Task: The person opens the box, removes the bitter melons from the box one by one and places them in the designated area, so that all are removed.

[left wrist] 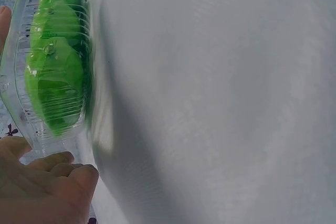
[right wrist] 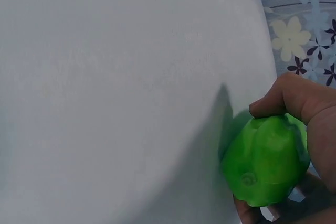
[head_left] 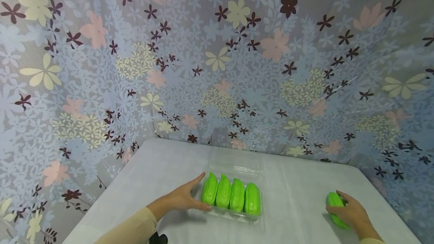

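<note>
I find one green vegetable-shaped piece (head_left: 335, 199) at the right side of the table (head_left: 295, 199), near its right edge. My right hand (head_left: 354, 212) grips it, the thumb on one side and the fingers bent round the other. Seen from the right wrist, the piece has ridged, glossy sides and a small round mark on the end that faces the camera. A shadow lies just beside it on the table; whether its underside bears on the surface I cannot tell.

Well apart, to the left, a transparent container (head_left: 237, 215) stands on the table. It holds four green pieces (head_left: 223, 193) of like form, side by side in a single row. Its transparent lid (head_left: 235, 157) lies folded back on the far side. Ribs are visible along the container wall in the left wrist view.

My left hand (head_left: 183, 198) is at the container's left end, thumb and forefinger spread wide and extended. The thumb reaches the near left corner, the forefinger the far left corner. This hand is not clenched.

A pale sleeve (head_left: 135, 223) covers my left forearm; a small black object (head_left: 158, 238), only partly in view, is below it. Behind the table hangs a flower-patterned cloth (head_left: 254, 82).
</note>
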Tool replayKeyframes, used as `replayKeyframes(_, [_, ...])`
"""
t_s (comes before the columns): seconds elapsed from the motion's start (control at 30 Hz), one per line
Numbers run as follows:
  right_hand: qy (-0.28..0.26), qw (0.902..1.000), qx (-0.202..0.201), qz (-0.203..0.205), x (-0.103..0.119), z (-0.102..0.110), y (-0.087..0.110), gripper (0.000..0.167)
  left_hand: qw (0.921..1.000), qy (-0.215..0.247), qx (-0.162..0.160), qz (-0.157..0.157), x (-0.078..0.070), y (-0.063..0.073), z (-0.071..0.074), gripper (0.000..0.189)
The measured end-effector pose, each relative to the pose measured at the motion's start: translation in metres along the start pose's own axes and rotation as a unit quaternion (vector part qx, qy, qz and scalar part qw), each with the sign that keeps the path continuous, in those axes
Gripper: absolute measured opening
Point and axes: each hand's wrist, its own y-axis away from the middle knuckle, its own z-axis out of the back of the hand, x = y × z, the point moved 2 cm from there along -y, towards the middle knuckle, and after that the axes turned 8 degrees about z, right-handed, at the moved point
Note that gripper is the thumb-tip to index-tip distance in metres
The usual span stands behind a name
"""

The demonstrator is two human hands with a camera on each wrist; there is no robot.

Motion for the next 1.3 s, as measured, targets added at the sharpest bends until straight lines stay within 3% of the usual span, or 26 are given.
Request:
replayKeyframes(0.17, [0.005, 0.9998, 0.012, 0.016, 0.000, 0.002, 0.001, 0.093, 1.0000, 0.003, 0.002, -0.001, 0.000, 0.000, 0.000, 0.116])
replayKeyframes(0.5, [-0.048, 0.9985, -0.026, -0.003, 0.002, 0.012, -0.004, 0.136, 1.0000, -0.005, 0.003, 0.000, 0.001, 0.001, 0.001, 0.115])
replayKeyframes(0.9, [-0.054, 0.9982, -0.026, 0.003, 0.008, 0.020, 0.004, 0.136, 1.0000, 0.005, 0.004, -0.001, 0.000, 0.001, 0.001, 0.116])
replayKeyframes(1.3, [-0.030, 0.9971, -0.068, 0.017, 0.028, 0.035, 0.003, 0.140, 1.0000, 0.002, 0.003, -0.007, 0.002, -0.001, 0.002, 0.117])
